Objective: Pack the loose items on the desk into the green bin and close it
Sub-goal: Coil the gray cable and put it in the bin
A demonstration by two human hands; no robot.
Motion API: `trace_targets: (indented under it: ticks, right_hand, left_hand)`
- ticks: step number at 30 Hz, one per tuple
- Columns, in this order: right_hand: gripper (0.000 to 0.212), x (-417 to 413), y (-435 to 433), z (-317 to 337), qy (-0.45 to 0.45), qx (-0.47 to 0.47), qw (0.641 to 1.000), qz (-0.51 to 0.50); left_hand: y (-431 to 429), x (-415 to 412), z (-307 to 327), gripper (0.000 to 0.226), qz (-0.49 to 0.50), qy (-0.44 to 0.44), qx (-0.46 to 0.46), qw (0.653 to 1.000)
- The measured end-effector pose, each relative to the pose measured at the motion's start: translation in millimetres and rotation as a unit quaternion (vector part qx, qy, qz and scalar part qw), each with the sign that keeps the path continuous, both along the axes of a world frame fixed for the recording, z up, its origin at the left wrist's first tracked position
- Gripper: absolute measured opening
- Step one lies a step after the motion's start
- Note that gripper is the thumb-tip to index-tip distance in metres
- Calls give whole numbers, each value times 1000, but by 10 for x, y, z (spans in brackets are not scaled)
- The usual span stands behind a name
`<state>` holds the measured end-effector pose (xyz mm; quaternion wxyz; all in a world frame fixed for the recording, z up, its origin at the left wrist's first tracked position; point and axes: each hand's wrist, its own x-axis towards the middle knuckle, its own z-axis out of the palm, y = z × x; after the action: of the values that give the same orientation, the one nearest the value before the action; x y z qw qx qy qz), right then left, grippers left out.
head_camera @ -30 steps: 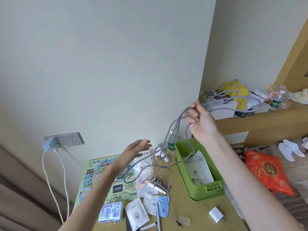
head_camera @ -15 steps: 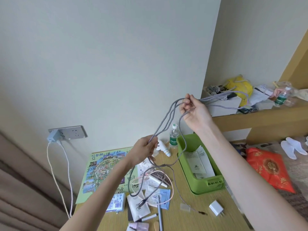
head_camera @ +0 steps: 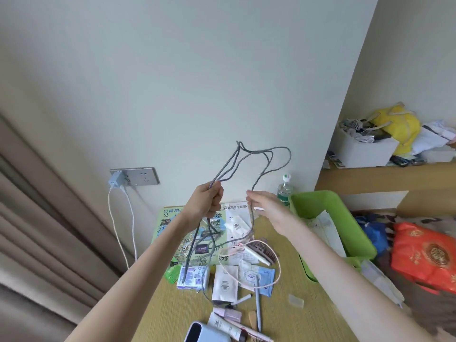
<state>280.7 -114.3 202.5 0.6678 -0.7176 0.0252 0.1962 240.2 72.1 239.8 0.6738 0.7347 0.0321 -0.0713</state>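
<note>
Two bare hands raised over the table (head_camera: 293, 282), a grey braided cable (head_camera: 249, 154) strung between them. Left hand (head_camera: 209, 202) clenched in a fist, grip shut tight around several gathered strands of that cable; loops rising above the fist toward the wall, loose ends dangling below it down to the table. Right hand (head_camera: 267, 204) just right of the left, palm flat and fingers spread wide, one strand draped against the fingertips, not pinched. Green bin (head_camera: 318, 206) open at the far right of the table, right of both hands and lower than the cable, with folded papers (head_camera: 328, 230) inside. Printed map sheet (head_camera: 172, 218) with handwritten-style characters under the hanging strands, too blurred to read. White sachets (head_camera: 225, 283) with small round logos near the middle, print illegible; blue sachet (head_camera: 265, 276) beside them with a pale pink cord (head_camera: 277, 262) looped across. Water bottle (head_camera: 284, 190) with green label standing at the wall, touching the bin's far left corner; label text unreadable. Red bag (head_camera: 427, 257) with gold emblem far right, off the table.
</note>
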Motion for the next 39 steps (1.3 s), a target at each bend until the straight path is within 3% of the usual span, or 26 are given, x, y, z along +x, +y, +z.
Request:
trace_targets:
  ticks: [2, 5, 7, 11, 17, 22, 27, 34, 39]
  right_hand:
    - [56, -123, 120, -138, -31, -101, 994, 13]
    - [47, -312, 275, -265, -124, -160, 979, 0]
    - [36, -372, 359, -316, -156, -114, 980, 50]
    - [11, -492, 575, -295, -65, 4, 977, 203]
    - [24, -513, 702, -254, -181, -76, 947, 254]
    - [35, -406, 761, -247, -199, -114, 945, 234]
    - [41, -341, 850, -275, -196, -130, 937, 259]
    - [23, -77, 914, -217, -180, -143, 946, 230]
    - [24, 204, 992, -183, -139, -102, 971, 168]
  left_hand:
    - [66, 6, -26, 34, -1, 14, -13, 1000]
    - [128, 28, -85, 34, -8, 34, -25, 999]
    - [143, 52, -119, 34, -11, 43, -38, 998]
    - [168, 112, -148, 35, -24, 60, -64, 996]
    - [344, 187, -209, 32, -53, 78, -42, 995]
    - [528, 246, -320, 28, -33, 50, 51, 997]
    - [664, 357, -314, 37, -82, 24, 114, 990]
    - [841, 550, -342, 36, -73, -53, 261, 961]
    - [1021, 518, -392, 27, -27, -246, 351, 903]
